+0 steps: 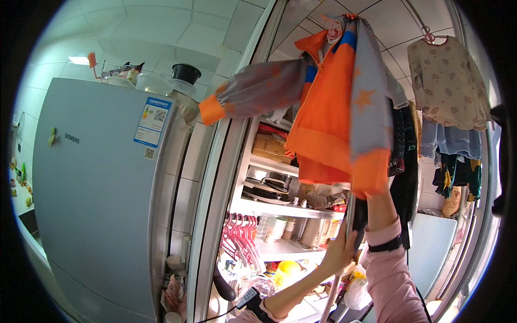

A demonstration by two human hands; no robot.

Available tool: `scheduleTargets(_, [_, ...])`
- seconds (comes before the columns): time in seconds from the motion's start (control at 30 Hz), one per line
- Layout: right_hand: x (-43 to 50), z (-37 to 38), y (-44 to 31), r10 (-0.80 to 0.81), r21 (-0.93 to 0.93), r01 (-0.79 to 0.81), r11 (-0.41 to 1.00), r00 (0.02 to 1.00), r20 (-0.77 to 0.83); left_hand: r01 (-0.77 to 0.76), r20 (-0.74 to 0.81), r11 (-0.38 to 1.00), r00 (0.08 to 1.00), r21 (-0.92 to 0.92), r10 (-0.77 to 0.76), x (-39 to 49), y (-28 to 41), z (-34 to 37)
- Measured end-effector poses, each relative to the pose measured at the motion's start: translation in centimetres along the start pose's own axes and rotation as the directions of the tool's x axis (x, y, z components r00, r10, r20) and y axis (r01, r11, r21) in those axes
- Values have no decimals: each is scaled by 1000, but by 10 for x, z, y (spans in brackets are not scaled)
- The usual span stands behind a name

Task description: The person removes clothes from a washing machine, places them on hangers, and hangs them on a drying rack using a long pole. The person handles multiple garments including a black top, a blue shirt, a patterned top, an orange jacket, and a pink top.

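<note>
My left hand (341,251) is wrapped around a slim metal pole (333,296) that rises toward an orange zip jacket (323,117). The jacket hangs overhead, its grey sleeves patterned with orange stars and one sleeve stretched out to the left. A pink hanger (334,33) shows at its collar. My right hand (379,202) reaches up to the orange cuff of the nearer sleeve; the cuff covers its fingers, so its grip is hidden. How the pole's top meets the hanger is also hidden by the jacket.
A grey Siemens refrigerator (97,185) stands left, beside a door frame (220,194). Behind the pole, shelves (278,206) hold cookware and boxes. Several pink hangers (242,238) hang there. A patterned child's top (446,80) and other clothes hang right, above a pale-blue panel (432,242).
</note>
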State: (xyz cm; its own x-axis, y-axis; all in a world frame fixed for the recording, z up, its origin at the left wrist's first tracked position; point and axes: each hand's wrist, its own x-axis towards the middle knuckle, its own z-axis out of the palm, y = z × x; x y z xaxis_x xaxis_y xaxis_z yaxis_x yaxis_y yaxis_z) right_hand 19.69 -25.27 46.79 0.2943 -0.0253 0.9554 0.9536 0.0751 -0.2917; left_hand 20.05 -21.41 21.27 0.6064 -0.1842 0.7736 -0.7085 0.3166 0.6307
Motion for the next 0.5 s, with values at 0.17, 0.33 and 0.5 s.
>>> scheduleTargets(0.17, [60, 6, 37, -7, 169, 6, 986, 1000, 3, -69, -31, 997, 997, -24, 69, 61, 58, -37])
scheduleTargets(0.33, [59, 29, 37, -153, 34, 149, 988, 969, 194, -169, 81, 958, 978, -230, 192, 120, 114, -61])
scheduleTargets(0.5, [78, 49, 24, -99, 36, 94, 995, 981, 168, -148, 60, 975, 985, -163, 160, 147, 143, -71])
